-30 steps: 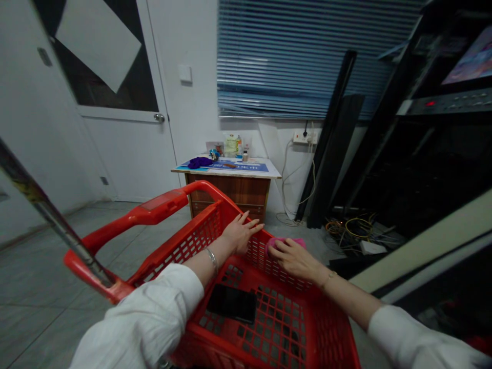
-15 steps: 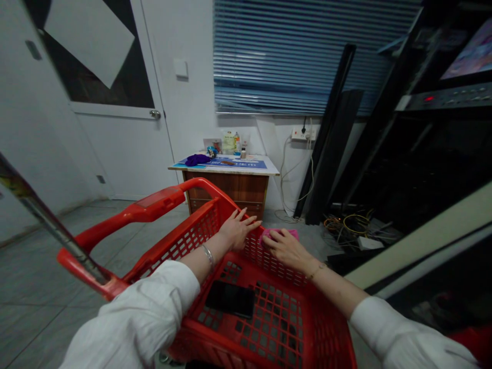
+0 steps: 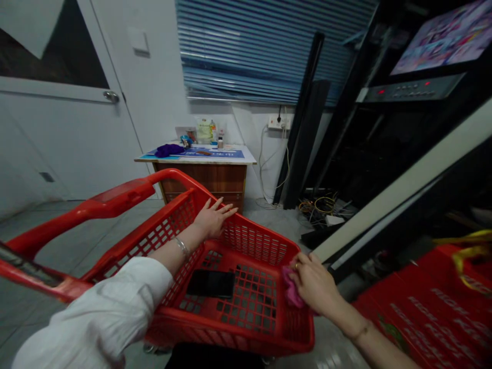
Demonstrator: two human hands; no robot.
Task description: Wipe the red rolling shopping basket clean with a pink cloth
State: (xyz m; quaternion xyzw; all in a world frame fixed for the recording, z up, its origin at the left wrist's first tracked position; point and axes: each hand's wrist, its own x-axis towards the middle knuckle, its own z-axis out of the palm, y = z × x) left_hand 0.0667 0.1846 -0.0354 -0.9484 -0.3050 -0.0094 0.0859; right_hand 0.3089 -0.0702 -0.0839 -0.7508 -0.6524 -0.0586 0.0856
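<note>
A red plastic shopping cart (image 3: 172, 325) stands right in front of me. My left hand (image 3: 212, 219) lies on its far rim with the fingers spread, holding nothing. In my right hand (image 3: 313, 282) is a bunched pink cloth (image 3: 292, 293), gripped at the right end wall of the basket; the fingers curl over the rim there. Flat on the grid floor of the basket rests a black smartphone (image 3: 211, 283), screen up and dark.
Behind the cart is a small wooden cabinet (image 3: 207, 179) with a purple cloth (image 3: 169, 149) and small bottles on top. Loose cables (image 3: 325, 205) lie on the floor at the right. Red printed bags or boxes (image 3: 418, 307) stand right of the cart. A white door (image 3: 77, 143) is at left.
My right hand has moved with the pink cloth from the far wall to the right end of the basket. My left hand stays on the far rim. The view has turned rightward.
</note>
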